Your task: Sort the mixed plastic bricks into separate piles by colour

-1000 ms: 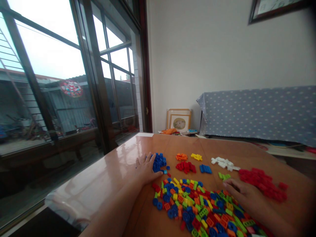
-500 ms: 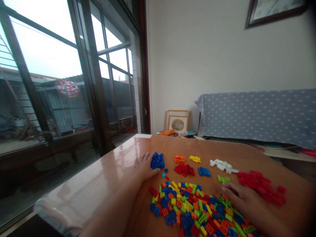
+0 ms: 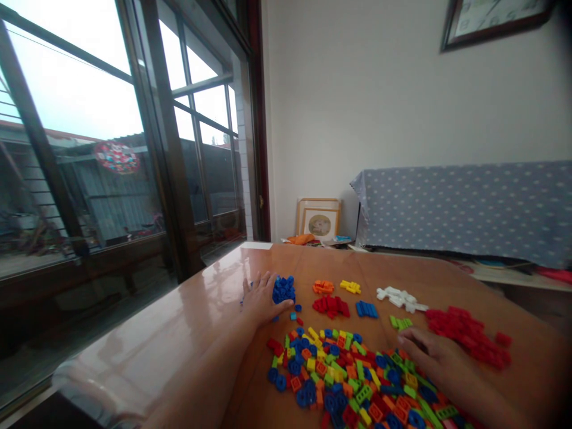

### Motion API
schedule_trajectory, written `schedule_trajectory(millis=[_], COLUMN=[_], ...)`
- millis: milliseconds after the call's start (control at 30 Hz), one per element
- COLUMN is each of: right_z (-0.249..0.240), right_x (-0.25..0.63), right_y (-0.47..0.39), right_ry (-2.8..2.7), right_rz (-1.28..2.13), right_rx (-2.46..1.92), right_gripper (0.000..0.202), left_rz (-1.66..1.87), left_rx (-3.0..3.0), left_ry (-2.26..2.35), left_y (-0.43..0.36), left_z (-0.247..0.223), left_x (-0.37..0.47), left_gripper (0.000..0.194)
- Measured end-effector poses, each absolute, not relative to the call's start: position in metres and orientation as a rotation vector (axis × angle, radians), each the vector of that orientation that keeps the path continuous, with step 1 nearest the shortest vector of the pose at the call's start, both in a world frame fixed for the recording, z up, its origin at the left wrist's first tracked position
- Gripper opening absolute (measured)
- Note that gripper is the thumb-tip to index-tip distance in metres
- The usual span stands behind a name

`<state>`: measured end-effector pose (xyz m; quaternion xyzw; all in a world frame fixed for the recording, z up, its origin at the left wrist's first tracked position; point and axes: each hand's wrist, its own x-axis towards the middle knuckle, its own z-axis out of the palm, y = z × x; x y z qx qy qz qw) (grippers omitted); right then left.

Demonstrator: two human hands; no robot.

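Note:
My left hand (image 3: 260, 302) lies at the left side of a pile of blue bricks (image 3: 285, 289), fingers spread and thumb stretched along the pile's near edge. A few blue pieces show around and beneath its fingers. My right hand (image 3: 426, 351) is over the right edge of a large mixed heap of toy building bricks (image 3: 344, 369), close to a small group of light green bricks (image 3: 401, 322). Its fingers are curled in, and whatever they hold, if anything, is hidden. Red, orange, yellow, green and blue pieces make up the heap.
Beyond the heap are small groups of red bricks (image 3: 331, 306), blue bricks (image 3: 367, 309), orange bricks (image 3: 323, 287), yellow bricks (image 3: 351, 287) and white bricks (image 3: 401, 298). A larger red pile (image 3: 467, 333) lies at the right of the wooden table (image 3: 179, 333). Windows stand at the left.
The whole view has shifted slightly. My left hand has moved a little against the blue pile, fingers still spread. The right hand stays in nearly the same place.

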<state>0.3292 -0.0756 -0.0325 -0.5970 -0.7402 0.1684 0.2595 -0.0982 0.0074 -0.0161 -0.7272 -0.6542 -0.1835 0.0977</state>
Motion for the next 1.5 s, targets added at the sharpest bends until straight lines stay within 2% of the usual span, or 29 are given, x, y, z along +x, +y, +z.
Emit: schedule_trajectory(millis=[200,433,867,1033,1333,1400,1500], right_z=[-0.032,-0.026,-0.025,-0.027,-0.023,-0.023,-0.023], right_x=[0.329,0.328,0.325,0.326,0.327,0.327,0.327], right_y=[-0.077,-0.079,-0.079,-0.078,-0.08,-0.08,-0.081], right_ry=[-2.003,-2.019,-2.022,-2.026,-2.023,-2.023,-2.025], right_rz=[0.457,0.451,0.443,0.459,0.449,0.459,0.468], right_rx=[-1.63,-1.644,-1.627,-1.624,-1.63,-1.626,-1.623], right_gripper=[0.041,0.043,0.041,0.042,0.043,0.043,0.042], left_rz=[-0.479,-0.392,-0.441,-0.47,-0.562,-0.581,-0.534], left_rx=[-2.191,-2.211,-2.002,-1.943,-1.995,-2.035,-2.136], left_ry=[-1.892,-1.923,-2.067,-2.11,-2.086,-2.087,-2.068], left_y=[0.019,0.037,0.042,0.041,0.031,0.023,0.008], left_z=[-0.01,-0.014,-0.015,-0.011,-0.007,-0.004,-0.001], left_x=[-0.078,-0.063,-0.064,-0.062,-0.076,-0.085,-0.1], left_gripper=[0.111,0.115,0.098,0.082,0.076,0.08,0.097])
